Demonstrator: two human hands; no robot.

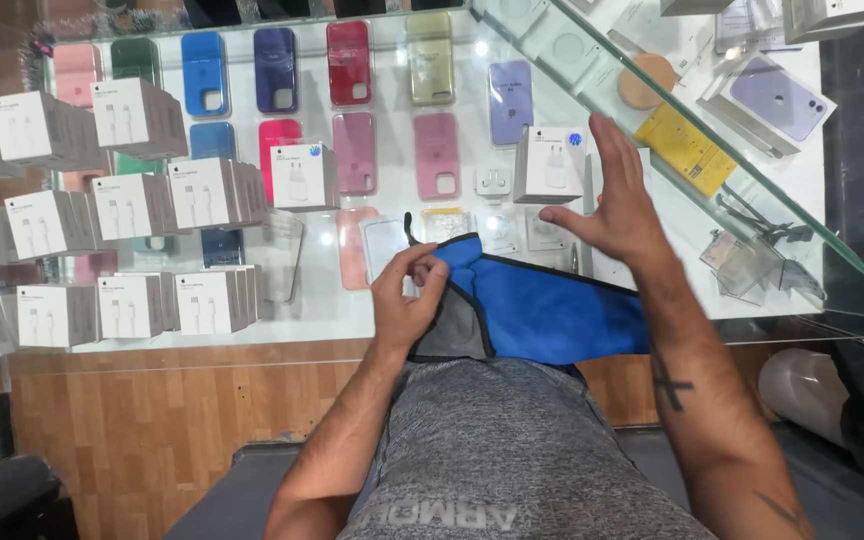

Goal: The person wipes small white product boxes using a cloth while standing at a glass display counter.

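Note:
My left hand (407, 300) pinches the near corner of a blue cloth with grey backing (542, 305), which lies on the white shelf (332, 300) of a glass display case. My right hand (612, 195) hovers open, fingers spread, just right of a small white charger box (550, 165) that stands on the shelf. The thumb points toward the box, and no contact with it is visible. A second white charger box (302, 175) stands further left.
Rows of coloured phone cases (349, 62) lie on the shelf. Stacks of white cable boxes (132, 205) fill the left side. A slanted glass pane (692, 130) crosses the right, over a purple phone (780, 98) and a yellow card (687, 148). Wooden floor lies below.

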